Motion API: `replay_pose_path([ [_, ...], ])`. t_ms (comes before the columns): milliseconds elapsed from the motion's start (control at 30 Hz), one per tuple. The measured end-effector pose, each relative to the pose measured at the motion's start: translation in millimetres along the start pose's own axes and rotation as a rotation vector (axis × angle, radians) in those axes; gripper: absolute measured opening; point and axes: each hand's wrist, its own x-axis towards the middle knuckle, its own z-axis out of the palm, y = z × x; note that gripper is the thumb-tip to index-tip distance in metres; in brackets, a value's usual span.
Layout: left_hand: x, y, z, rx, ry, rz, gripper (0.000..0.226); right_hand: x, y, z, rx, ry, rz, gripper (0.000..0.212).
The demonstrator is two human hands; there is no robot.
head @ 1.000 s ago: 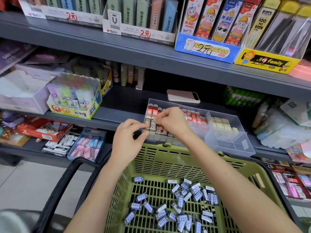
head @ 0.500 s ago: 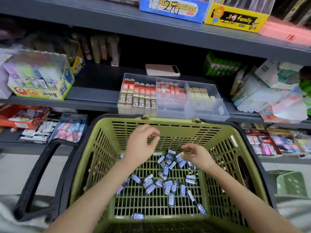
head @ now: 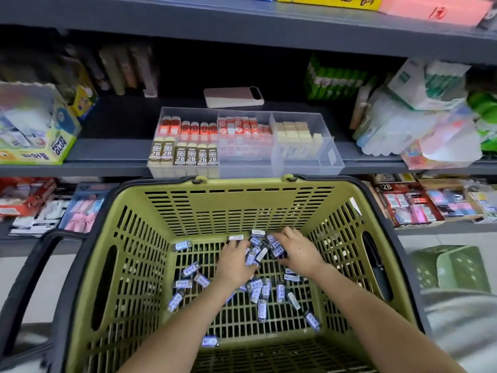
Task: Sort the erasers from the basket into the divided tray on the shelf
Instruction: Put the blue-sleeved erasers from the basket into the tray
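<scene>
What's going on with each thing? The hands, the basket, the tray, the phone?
left hand: down in basket, on erasers; grip unclear
right hand: down in basket, on erasers; grip unclear
erasers: loose, scattered on basket floor
basket: upright, open
divided tray: on shelf, partly filled
phone: lying flat behind tray

"2B" on brown erasers (head: 185,156); "GLUE" on yellow box (head: 57,146).

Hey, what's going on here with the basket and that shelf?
A person is restocking erasers. Both hands are down in the green basket: the left hand and right hand are gathering small blue-labelled erasers scattered on its floor. On the shelf just beyond, the clear divided tray already holds rows of other erasers. Whether either hand has gripped one yet is unclear.
</scene>
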Motion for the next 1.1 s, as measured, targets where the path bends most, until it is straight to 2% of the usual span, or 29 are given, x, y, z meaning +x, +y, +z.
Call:
replay_pose_path([
  [133, -1, -3, 0, -0.06, 0.022, -0.012, 0.048, 4, 2, 5, -0.02, 0.019, 0.027, 0.064],
  [400, 7, 6, -7, -0.034, -0.025, -0.047, 0.031, 5, 3, 8, -0.124, 0.006, -0.056, 0.062],
  [467, 7, 5, -11, -0.189, -0.068, -0.101, 0.027, 4, 3, 8, -0.164, 0.01, -0.059, 0.064],
  [567, 3, 4, -22, -0.645, -0.172, -0.271, 0.024, 2, 1, 6, -0.132, 0.028, -0.008, 0.062],
  [633, -2, 4, -31, -0.967, -0.221, -0.43, 0.023, 1, -7, 0, -0.022, 0.093, 0.042, 0.057],
  [733, -7, 7, -48, -1.394, -0.205, -0.636, 0.027, 1, -33, -17, 0.251, 0.233, 0.068, 0.047],
  [833, -11, 6, -61, -1.608, -0.319, -0.655, 0.037, -1, -64, -31, 0.393, 0.311, -0.048, 0.043],
  [933, -16, 7, -71, -1.756, -0.428, -0.619, 0.057, -5, -82, -40, 0.336, 0.298, -0.191, 0.052],
  [967, -17, 6, -72, -1.751, -0.446, -0.604, 0.056, -6, -84, -42, 0.342, 0.274, -0.215, 0.056],
  [1033, -20, 6, -75, -1.732, -0.454, -0.588, 0.044, -8, -84, -43, 0.508, 0.251, -0.198, 0.057],
  [1100, -22, 2, -77, -1.741, -0.437, -0.595, 0.032, -7, -72, -41, 0.707, 0.285, -0.078, 0.043],
])
